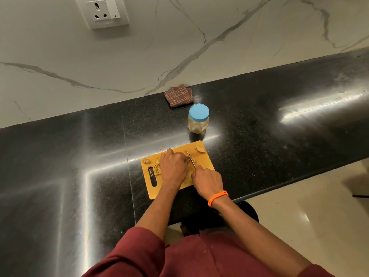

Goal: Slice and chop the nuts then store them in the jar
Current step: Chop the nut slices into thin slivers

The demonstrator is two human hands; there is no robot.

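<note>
- Maroon sleeves are seen nearest.
- A knife is gripped by the right hand.
- A nut is pinned on the cutting board by the left hand, fingers curled.
- Sliced nuts are piled left; the lidded jar is set beyond.

Dim indoor light, hard glare on polished stone, wide-angle bend at the edges

The black countertop mirrors the lighting as streaks: one long bright bar at 3 o'clock, a cross-shaped flare at 9 o'clock, and a softer sheen around the jar near centre. The marble wall from 10 to 2 o'clock is evenly and mutedly lit, greyish. The floor at 4 o'clock carries a pale reflection patch. Short, soft shadows lie under both hands on the cutting board; a dark shadow sits at the 3 o'clock edge of the floor. Straight counter edges bow from lens distortion. Detail is soft and slightly smeared throughout, and the nut pieces are hard to resolve.
</note>
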